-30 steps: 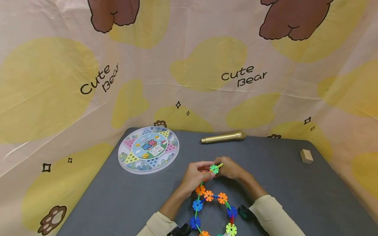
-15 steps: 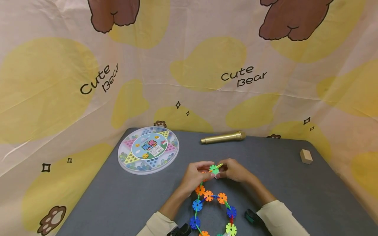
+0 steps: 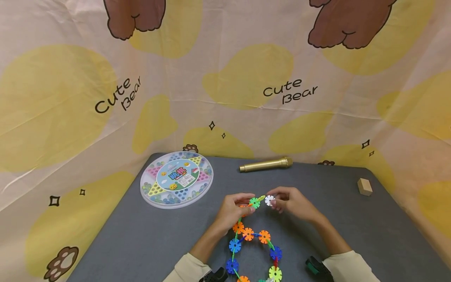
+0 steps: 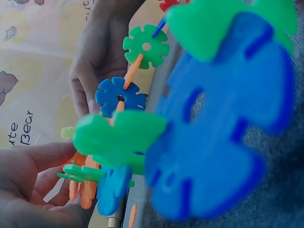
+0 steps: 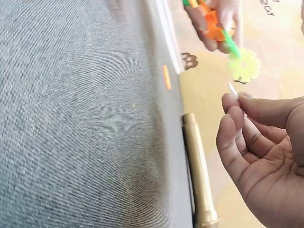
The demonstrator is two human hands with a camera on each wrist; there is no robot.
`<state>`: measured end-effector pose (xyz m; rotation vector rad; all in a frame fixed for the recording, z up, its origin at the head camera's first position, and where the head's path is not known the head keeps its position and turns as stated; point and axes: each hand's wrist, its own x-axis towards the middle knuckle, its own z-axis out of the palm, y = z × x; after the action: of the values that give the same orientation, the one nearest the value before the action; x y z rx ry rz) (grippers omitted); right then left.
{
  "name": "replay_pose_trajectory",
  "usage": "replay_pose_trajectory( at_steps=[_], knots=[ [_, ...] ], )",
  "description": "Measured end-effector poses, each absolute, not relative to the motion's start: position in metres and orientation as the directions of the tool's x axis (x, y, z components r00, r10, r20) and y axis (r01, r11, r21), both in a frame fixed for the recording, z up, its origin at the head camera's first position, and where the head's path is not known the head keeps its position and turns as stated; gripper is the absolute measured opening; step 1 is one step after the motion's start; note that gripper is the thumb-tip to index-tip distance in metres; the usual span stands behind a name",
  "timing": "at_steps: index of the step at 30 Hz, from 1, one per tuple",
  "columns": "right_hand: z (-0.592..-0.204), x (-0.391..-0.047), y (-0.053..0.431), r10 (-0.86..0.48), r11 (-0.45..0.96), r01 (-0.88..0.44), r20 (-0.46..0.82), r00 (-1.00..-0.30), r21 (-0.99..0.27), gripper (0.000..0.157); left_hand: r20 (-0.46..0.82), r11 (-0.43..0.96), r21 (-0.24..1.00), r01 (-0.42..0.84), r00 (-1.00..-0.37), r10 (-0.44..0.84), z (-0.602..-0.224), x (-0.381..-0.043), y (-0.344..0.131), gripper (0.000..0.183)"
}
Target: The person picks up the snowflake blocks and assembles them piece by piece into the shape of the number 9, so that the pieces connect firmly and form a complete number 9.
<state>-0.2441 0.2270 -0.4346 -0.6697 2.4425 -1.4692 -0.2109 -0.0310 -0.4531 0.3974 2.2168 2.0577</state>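
My left hand (image 3: 230,211) grips the top end of a chain of slotted plastic snowflake discs, where orange and a green disc (image 3: 254,202) show. Past the green one, a yellow disc (image 5: 244,64) sticks out toward the right. A white snowflake disc (image 3: 269,200) is pinched between the thumb and fingertips of my right hand (image 3: 292,201), just right of the yellow disc with a small gap between them. Below the hands the chain forms a loop with blue discs (image 3: 235,245) and orange discs (image 3: 248,234); its lowest part is cut off by the frame.
A round marble board game (image 3: 177,179) lies at the table's back left. Behind the hands is a gold microphone-shaped tube (image 3: 266,164), and a wooden block (image 3: 365,187) sits far right. One orange disc (image 5: 166,77) lies on the grey table. A printed cloth hangs behind.
My right hand has drawn back to the right from the chain's end and turned, bringing the white disc into view. The left hand and the chain have stayed nearly still.
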Motion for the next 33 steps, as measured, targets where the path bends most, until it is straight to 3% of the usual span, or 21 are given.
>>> replay_pose_trajectory(
  at_steps=[10, 33],
  knots=[
    [-0.42, -0.236, 0.233, -0.413, 0.361, -0.23, 0.067, -0.908, -0.904, 0.032, 0.099, 0.079, 0.989, 0.122, -0.962, 0.253, -0.454, -0.211, -0.031, 0.037],
    [-0.422, -0.238, 0.225, -0.441, 0.32, -0.256, 0.095, -0.892, -0.912, 0.031, 0.09, 0.097, 0.989, 0.116, -0.967, 0.239, -0.455, -0.211, -0.029, 0.033]
  ],
)
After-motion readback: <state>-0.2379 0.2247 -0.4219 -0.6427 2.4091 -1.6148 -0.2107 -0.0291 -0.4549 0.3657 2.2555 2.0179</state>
